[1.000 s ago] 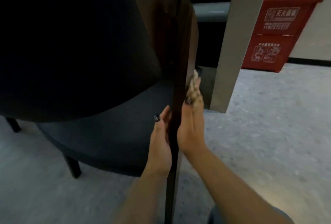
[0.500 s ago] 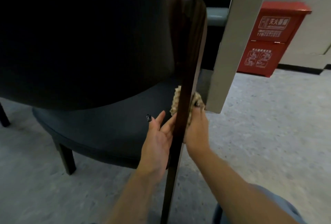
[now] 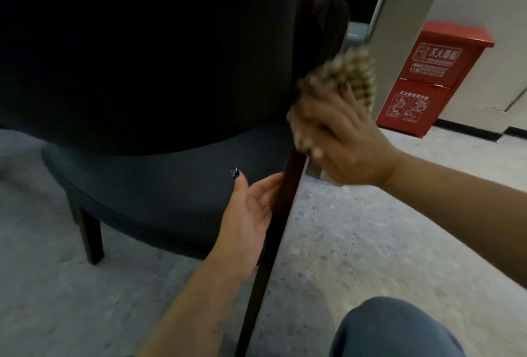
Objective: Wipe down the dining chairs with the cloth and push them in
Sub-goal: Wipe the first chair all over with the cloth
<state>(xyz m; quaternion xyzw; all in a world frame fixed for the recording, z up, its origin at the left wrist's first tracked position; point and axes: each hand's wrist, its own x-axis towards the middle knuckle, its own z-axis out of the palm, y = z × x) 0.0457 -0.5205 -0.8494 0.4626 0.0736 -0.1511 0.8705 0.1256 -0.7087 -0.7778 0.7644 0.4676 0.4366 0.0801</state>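
Right hand (image 3: 346,140) clutching nubby beige chenille cloth (image 3: 342,77), pressed against dark wooden rear chair leg (image 3: 281,214) beside the dark upholstered backrest. Left hand (image 3: 251,214) loosely open, fingers steadying that leg lower down.

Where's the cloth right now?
In the head view, right of centre: the cloth is under the right hand, pressed against the chair's dark rear leg, above the left hand.
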